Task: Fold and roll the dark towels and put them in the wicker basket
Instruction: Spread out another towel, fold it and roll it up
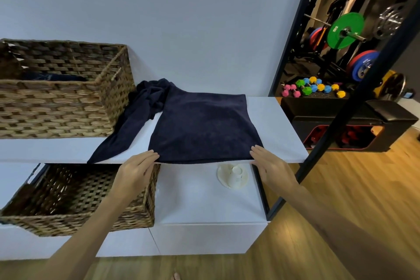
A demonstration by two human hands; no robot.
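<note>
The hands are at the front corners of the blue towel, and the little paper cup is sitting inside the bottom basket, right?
Not quite. The paper cup isn't in the bottom basket; it stands on the white lower shelf beside it, as the head view shows. Both hands, left and right, are at the towel's front corners.

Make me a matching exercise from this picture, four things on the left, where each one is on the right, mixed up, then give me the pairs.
Things
1. flat towel
2. crumpled towel
3. paper cup
4. empty basket

Places
A. lower shelf, left
B. upper shelf, under both hands' fingertips at its near edge
C. lower shelf, on a pale plate
D. upper shelf, beside the upper basket

Pairs: 1-B, 2-D, 3-C, 4-A

The left hand and right hand rest straight fingers on the flat towel's near corners. The upper basket holds something dark inside.
</note>
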